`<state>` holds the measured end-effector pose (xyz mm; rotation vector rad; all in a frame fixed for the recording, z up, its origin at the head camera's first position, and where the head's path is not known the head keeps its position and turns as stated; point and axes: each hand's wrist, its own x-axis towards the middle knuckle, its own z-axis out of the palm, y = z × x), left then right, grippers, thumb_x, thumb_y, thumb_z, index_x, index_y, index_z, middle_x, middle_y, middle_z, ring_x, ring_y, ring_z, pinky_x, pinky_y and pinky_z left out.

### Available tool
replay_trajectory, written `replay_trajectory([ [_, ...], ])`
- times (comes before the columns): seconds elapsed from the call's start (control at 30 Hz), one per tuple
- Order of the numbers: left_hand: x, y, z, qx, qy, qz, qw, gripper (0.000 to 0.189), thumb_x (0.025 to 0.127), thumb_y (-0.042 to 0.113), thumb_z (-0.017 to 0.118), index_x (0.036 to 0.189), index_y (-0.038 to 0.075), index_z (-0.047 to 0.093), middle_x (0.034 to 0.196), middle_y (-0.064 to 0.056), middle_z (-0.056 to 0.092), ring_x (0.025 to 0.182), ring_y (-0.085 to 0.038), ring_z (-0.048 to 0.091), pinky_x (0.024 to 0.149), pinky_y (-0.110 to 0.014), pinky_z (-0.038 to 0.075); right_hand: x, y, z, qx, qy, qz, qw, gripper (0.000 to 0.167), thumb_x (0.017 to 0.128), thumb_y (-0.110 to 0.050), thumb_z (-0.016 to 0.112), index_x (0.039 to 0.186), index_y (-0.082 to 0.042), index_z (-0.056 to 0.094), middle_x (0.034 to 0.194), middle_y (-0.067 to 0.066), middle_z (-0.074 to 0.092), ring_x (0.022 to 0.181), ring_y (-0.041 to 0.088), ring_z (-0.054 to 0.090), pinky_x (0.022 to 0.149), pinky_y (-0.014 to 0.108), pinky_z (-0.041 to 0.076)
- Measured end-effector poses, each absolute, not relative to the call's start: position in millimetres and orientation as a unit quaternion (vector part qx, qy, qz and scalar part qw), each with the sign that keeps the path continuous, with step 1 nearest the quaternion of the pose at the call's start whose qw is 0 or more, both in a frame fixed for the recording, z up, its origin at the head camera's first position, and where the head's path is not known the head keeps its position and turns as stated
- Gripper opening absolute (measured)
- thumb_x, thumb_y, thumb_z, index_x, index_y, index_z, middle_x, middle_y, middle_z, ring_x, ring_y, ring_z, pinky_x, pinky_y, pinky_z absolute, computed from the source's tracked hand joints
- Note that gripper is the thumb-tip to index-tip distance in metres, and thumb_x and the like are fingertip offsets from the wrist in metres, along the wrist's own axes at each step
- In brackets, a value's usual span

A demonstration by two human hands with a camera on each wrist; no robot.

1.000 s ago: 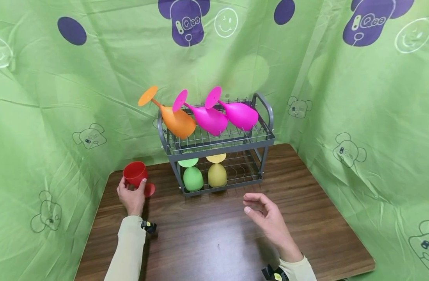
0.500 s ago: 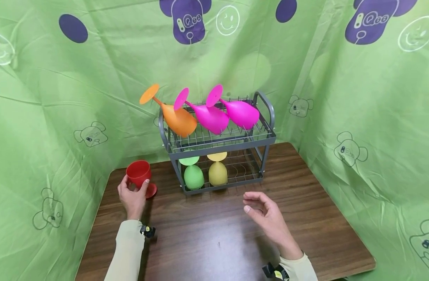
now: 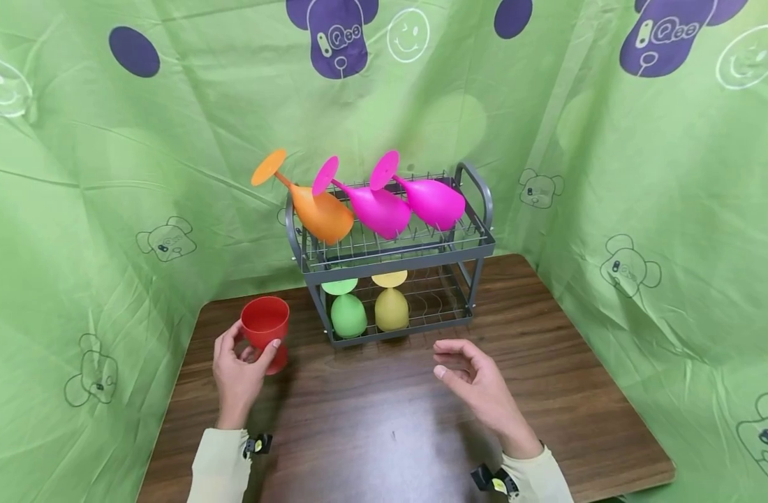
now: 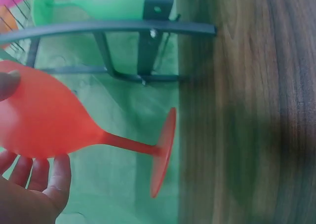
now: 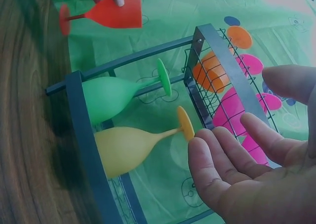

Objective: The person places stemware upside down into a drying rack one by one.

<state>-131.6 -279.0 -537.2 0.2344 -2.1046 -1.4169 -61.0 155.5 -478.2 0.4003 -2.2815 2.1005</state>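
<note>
My left hand [image 3: 238, 381] holds a red plastic wine glass [image 3: 266, 323] by its bowl, thumb on one side and fingers on the other. The glass is upright, mouth up, left of a grey two-tier dish rack [image 3: 396, 267]. In the left wrist view its round foot [image 4: 164, 152] shows close to the tabletop. My right hand [image 3: 484, 391] hovers over the table in front of the rack, fingers loosely bent and holding nothing. On the upper tier lean an orange wine glass [image 3: 324, 215] and two pink ones [image 3: 380, 212]. Upside down below stand a green glass [image 3: 348, 316] and a yellow glass [image 3: 392, 309].
The rack stands near the back edge of a dark wooden table [image 3: 359, 419]. Green patterned cloth [image 3: 189, 154] hangs behind the table and along both sides. To the right of the yellow glass, the lower tier shows bare wires [image 3: 437, 297].
My left hand has drawn the red wine glass toward me and slightly right, and the glass has come more upright. The right hand has barely moved.
</note>
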Motion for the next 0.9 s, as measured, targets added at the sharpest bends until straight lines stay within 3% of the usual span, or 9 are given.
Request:
replay_trajectory([
  [0.13, -117.1, -271.5, -527.4, 0.067, -0.822, -0.486, 0.288, 0.077, 0.077, 0.016, 0.096, 0.147, 0.017, 0.062, 0.137, -0.002, 0.062, 0.114, -0.004, 0.057, 0.088, -0.009, 0.057, -62.5, 151.8, -476.6, 0.136, -0.729, 0.67, 0.003, 0.039, 0.098, -0.006, 0.072, 0.136, 0.001, 0.061, 0.138, 0.015, 0.064, 0.12, 0.014, 0.068, 0.097, 0.026, 0.06],
  [0.33, -97.4, -251.3, -506.3, 0.009, -0.861, -0.436, 0.262, 0.079, 0.074, 0.017, 0.098, 0.145, 0.018, 0.064, 0.134, -0.003, 0.068, 0.107, -0.009, 0.062, 0.083, -0.01, 0.056, -61.4, 141.7, -474.8, 0.149, -0.733, 0.664, -0.001, 0.041, 0.097, -0.007, 0.074, 0.135, -0.001, 0.062, 0.139, 0.013, 0.065, 0.122, 0.02, 0.067, 0.099, 0.03, 0.061],
  [0.6, -74.4, -209.2, -486.5, -0.131, -0.879, -0.422, 0.18, 0.082, 0.072, 0.019, 0.1, 0.145, 0.016, 0.062, 0.138, -0.004, 0.064, 0.113, -0.018, 0.066, 0.079, -0.034, 0.068, -61.0, 123.7, -467.7, 0.185, -0.748, 0.637, 0.01, 0.045, 0.094, -0.011, 0.08, 0.136, -0.012, 0.064, 0.139, 0.009, 0.066, 0.122, 0.014, 0.066, 0.101, 0.043, 0.062],
  [0.9, -61.4, -176.4, -474.2, -0.22, -0.896, -0.35, 0.16, 0.082, 0.069, 0.024, 0.101, 0.142, 0.015, 0.064, 0.135, 0.001, 0.065, 0.116, -0.015, 0.061, 0.078, -0.031, 0.066, -60.9, 108.7, -463.4, 0.211, -0.775, 0.596, -0.004, 0.056, 0.089, -0.023, 0.086, 0.139, -0.026, 0.063, 0.139, -0.005, 0.063, 0.126, 0.016, 0.062, 0.102, 0.035, 0.061],
])
